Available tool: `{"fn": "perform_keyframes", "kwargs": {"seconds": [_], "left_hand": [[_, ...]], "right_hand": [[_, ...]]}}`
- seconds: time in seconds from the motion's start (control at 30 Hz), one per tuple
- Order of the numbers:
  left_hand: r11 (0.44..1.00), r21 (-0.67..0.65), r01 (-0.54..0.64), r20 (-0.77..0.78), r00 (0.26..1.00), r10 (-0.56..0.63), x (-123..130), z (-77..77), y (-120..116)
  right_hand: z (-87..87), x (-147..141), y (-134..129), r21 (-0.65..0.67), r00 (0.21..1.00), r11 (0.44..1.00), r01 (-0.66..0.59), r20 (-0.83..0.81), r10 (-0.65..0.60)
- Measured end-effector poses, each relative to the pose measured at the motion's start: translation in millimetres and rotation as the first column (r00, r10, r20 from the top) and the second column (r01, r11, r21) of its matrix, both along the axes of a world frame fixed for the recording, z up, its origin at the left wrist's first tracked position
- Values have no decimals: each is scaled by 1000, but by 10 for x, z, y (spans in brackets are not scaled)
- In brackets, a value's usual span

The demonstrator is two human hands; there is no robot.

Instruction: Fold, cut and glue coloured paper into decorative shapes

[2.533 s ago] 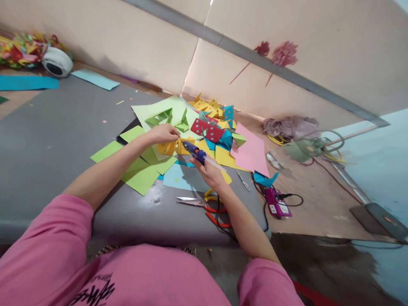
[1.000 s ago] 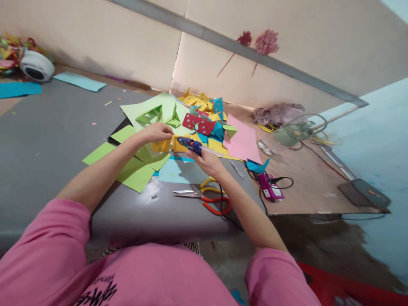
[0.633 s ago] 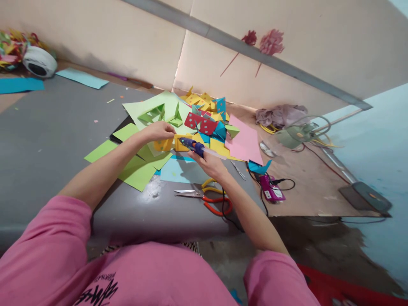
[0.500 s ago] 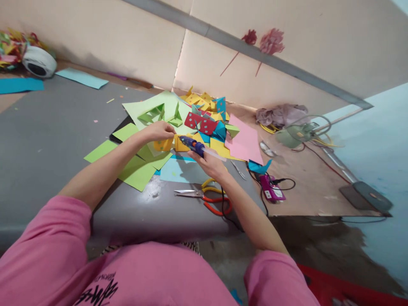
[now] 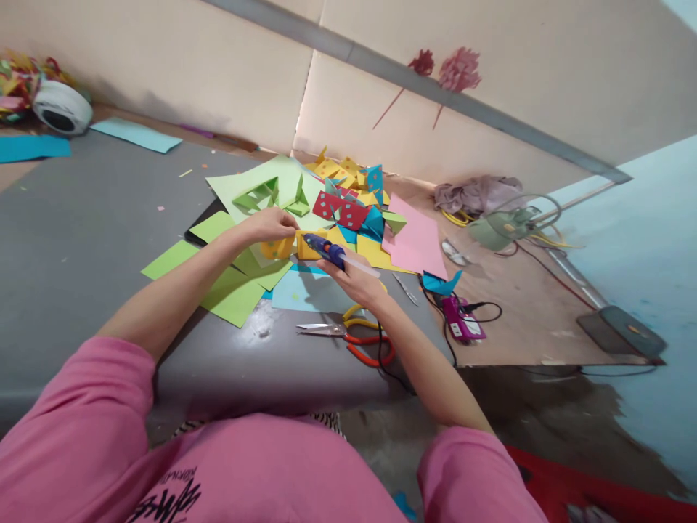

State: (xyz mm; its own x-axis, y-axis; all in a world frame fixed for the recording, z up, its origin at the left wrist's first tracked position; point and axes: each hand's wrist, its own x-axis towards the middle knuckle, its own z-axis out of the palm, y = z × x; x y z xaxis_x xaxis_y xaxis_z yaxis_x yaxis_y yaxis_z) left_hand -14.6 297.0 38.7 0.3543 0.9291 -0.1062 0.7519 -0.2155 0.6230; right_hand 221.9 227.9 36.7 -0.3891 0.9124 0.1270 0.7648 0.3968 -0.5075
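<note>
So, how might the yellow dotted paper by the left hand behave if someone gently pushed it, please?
The yellow dotted paper looks thin, so it is probably light and easy to shift. Its bent shape suggests some stiffness, though firm pressure from the left hand could well crease it.

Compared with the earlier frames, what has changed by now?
Nothing was visibly grasped or let go; the view shifted, so things sit further left than at first. The right hand still grips the glue gun, tip at the yellow paper, the left hand stays at that paper, and the scissors lie as before.
</note>
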Motion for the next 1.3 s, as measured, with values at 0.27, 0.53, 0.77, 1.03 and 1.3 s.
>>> {"fn": "perform_keyframes", "kwargs": {"seconds": [0.27,0.53,0.77,1.03,1.3], "left_hand": [[1000,16,-5,-12,1000,5,-2,10,-22],[994,-103,-31,-92,996,21,-47,136,-43],[989,-110,-101,-100,991,91,-73,144,-72],[990,-99,-98,-119,989,86,-51,123,-66],[992,-110,-62,-82,995,54,-40,112,-51]], "right_hand": [[17,245,-50,51,994,997,60,92,-64],[-161,1134,-184,129,919,986,103,368,-144],[-2,1499,-304,121,880,992,31,468,-85],[-32,-27,-304,-50,944,952,-301,122,305],[-200,-272,-254,-195,941,939,-283,134,311]]}}
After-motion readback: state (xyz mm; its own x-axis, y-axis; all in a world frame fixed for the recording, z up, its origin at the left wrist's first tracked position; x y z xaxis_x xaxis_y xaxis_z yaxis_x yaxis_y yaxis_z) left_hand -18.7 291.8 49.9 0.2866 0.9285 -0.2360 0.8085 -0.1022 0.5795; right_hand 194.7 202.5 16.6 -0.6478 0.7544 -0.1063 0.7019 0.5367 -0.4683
